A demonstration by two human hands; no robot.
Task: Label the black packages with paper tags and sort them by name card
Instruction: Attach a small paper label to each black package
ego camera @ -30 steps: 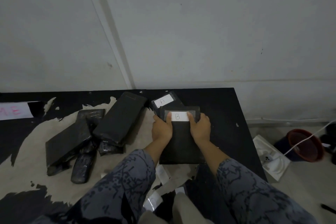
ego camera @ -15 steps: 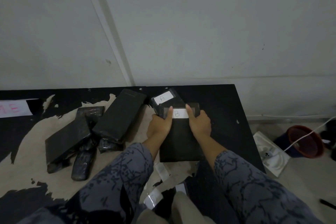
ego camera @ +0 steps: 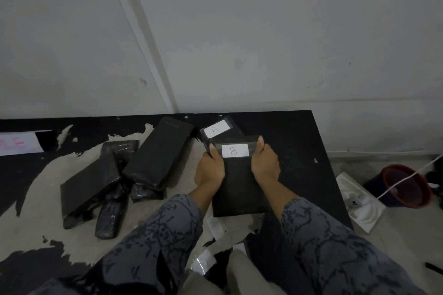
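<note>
Two hands are in view, the left hand [ego camera: 211, 170] and the right hand [ego camera: 265, 165]. Two black packages carry white tags: the package tagged A [ego camera: 221, 132] and the package tagged B [ego camera: 239, 187]. At least five untagged black packages [ego camera: 158, 153] lie heaped to the left; overlap hides the exact count. One name card [ego camera: 16, 143] lies far left. One red bucket [ego camera: 405, 187] stands right.

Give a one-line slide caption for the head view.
Both hands grip the flat black B-tagged package beside the A-tagged one.
</note>
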